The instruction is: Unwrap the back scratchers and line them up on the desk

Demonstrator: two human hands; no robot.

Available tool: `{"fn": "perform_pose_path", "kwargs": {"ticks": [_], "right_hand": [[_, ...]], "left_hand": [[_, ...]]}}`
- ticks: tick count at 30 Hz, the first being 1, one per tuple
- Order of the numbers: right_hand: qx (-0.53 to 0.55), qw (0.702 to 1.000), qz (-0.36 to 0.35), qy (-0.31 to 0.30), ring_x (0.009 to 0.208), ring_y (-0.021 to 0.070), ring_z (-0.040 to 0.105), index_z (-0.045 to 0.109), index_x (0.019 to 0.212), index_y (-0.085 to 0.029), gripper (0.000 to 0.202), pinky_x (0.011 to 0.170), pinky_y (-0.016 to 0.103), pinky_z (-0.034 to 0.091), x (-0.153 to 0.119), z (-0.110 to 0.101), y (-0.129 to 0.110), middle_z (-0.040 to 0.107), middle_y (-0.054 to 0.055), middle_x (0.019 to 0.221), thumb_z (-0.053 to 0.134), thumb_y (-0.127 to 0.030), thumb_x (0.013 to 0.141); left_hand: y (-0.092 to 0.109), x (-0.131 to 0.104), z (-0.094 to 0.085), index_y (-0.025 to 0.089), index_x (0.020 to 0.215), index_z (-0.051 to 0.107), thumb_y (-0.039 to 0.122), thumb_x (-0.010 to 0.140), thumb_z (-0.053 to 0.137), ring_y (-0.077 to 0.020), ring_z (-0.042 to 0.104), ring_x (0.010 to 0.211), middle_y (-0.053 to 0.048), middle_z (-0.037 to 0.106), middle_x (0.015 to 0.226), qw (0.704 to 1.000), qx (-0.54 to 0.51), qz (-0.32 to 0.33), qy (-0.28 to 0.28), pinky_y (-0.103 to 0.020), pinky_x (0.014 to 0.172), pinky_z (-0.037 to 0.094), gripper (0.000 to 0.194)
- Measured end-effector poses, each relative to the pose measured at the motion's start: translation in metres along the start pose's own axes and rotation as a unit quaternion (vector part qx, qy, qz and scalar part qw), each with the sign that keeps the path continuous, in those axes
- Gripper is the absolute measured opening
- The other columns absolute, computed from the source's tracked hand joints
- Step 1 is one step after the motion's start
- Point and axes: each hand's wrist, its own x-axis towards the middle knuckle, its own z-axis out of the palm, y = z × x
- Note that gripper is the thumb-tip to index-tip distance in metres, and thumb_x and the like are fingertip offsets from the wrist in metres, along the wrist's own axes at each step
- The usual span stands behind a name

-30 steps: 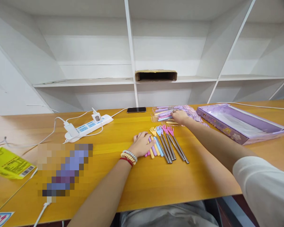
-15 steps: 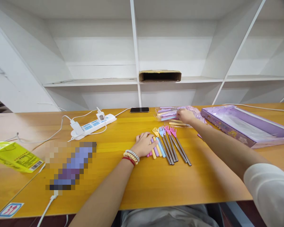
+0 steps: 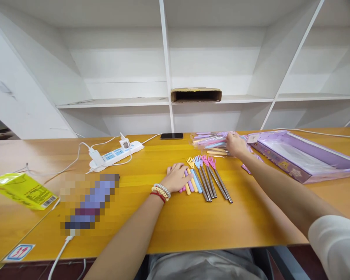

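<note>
My left hand [image 3: 177, 177] rests on the table at the ends of several pastel handles [image 3: 190, 187] in pink, purple, yellow and blue, its fingers partly spread over them. Just right of it, several metal rods with small hand-shaped heads [image 3: 211, 177], yellow, blue and pink, lie side by side. Farther back, my right hand [image 3: 235, 144] is closed at the right part of a clear plastic bag [image 3: 205, 140] that contains more coloured and metal rods. Its fingertips are hidden, so what exactly they pinch is unclear.
An open purple box [image 3: 306, 155] lies at the right. Behind are a black phone [image 3: 172, 136] and white shelves with a cardboard box [image 3: 196, 95]. At the left are a power strip [image 3: 116, 155], cables, a blurred device [image 3: 93, 202] and a yellow carton [image 3: 25, 190].
My right hand has shifted slightly to the right along the bag. My left hand stays on the handles. The view has moved a little.
</note>
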Motion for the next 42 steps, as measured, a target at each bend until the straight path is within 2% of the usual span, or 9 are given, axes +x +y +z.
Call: {"fn": "perform_pose_path", "kwargs": {"ticks": [4,8,15,18,21,27,32,36,42], "right_hand": [[0.026,0.998,0.05,-0.001,0.101,0.0242,0.053,0.058,0.1,-0.014,0.025,0.075,0.03,0.04,0.014,0.014,0.002,0.061,0.015,0.102,0.038,-0.017,0.084],[0.039,0.995,0.063,-0.064,0.088,0.0224,0.059,0.066,0.087,-0.018,0.02,0.072,0.03,0.043,0.027,0.018,0.002,0.066,0.009,0.089,0.056,-0.031,0.075],[-0.021,0.969,0.021,-0.247,0.077,0.0187,0.062,0.069,0.076,-0.022,0.029,0.067,0.026,0.047,0.049,-0.008,0.007,0.067,0.005,0.079,0.07,-0.045,0.059],[-0.059,0.959,-0.012,-0.276,0.082,0.0202,0.062,0.07,0.074,-0.021,0.03,0.072,0.028,0.048,0.051,-0.014,0.005,0.067,0.006,0.081,0.072,-0.046,0.057],[-0.061,0.961,-0.027,-0.267,0.089,0.023,0.06,0.069,0.075,-0.021,0.034,0.077,0.032,0.047,0.045,-0.012,0.003,0.066,0.006,0.085,0.072,-0.049,0.056],[-0.047,0.984,-0.012,-0.172,0.096,0.0274,0.058,0.068,0.092,-0.016,0.038,0.077,0.036,0.045,0.03,0.004,-0.004,0.064,0.014,0.099,0.064,-0.044,0.067],[-0.004,0.979,-0.018,-0.204,0.078,0.0184,0.06,0.067,0.085,-0.021,0.032,0.065,0.026,0.044,0.033,0.007,-0.001,0.067,0.004,0.085,0.064,-0.047,0.067],[0.015,0.979,-0.004,-0.203,0.075,0.0181,0.059,0.066,0.076,-0.021,0.035,0.062,0.025,0.042,0.037,0.003,0.005,0.065,0.002,0.075,0.062,-0.055,0.068],[-0.04,0.995,-0.021,-0.09,0.086,0.0238,0.06,0.064,0.091,-0.019,0.036,0.066,0.029,0.04,0.026,-0.01,-0.003,0.066,0.012,0.091,0.047,-0.05,0.082]], "left_hand": [[-0.001,0.0,0.0,0.026,0.113,0.053,0.056,0.085,0.032,-0.0237,0.036,0.123,-0.007,0.046,0.128,1.0,0.006,0.001,-0.005,-0.044,0.102,0.024,0.046],[-0.001,0.0,0.0,0.026,0.112,0.053,0.056,0.085,0.032,-0.0241,0.035,0.124,-0.007,0.045,0.129,1.0,0.008,0.002,-0.007,-0.044,0.102,0.023,0.045],[0.0,0.001,-0.001,0.025,0.111,0.053,0.057,0.085,0.031,-0.0245,0.036,0.123,-0.008,0.046,0.129,1.0,0.009,0.005,-0.012,-0.044,0.102,0.024,0.047],[0.0,0.0,-0.001,0.025,0.112,0.053,0.058,0.085,0.031,-0.0251,0.035,0.124,-0.008,0.045,0.13,1.0,0.008,0.006,-0.016,-0.045,0.102,0.024,0.048],[0.0,0.0,-0.001,0.025,0.112,0.053,0.057,0.085,0.03,-0.0252,0.035,0.124,-0.008,0.045,0.131,1.0,0.008,0.006,-0.017,-0.045,0.102,0.024,0.048],[0.0,0.0,-0.002,0.026,0.114,0.053,0.057,0.084,0.031,-0.0252,0.035,0.124,-0.008,0.045,0.13,1.0,0.007,0.005,-0.02,-0.045,0.102,0.025,0.048],[0.001,0.0,-0.002,0.026,0.113,0.053,0.058,0.084,0.029,-0.0252,0.036,0.123,-0.008,0.046,0.13,1.0,0.009,0.005,-0.022,-0.045,0.101,0.025,0.049],[0.002,-0.001,-0.002,0.026,0.114,0.053,0.058,0.084,0.03,-0.0253,0.035,0.124,-0.008,0.045,0.131,1.0,0.007,0.002,-0.021,-0.045,0.102,0.024,0.049],[0.002,-0.002,-0.002,0.027,0.114,0.053,0.057,0.085,0.03,-0.025,0.035,0.125,-0.007,0.045,0.131,1.0,0.008,0.001,-0.022,-0.045,0.102,0.024,0.048]]}}
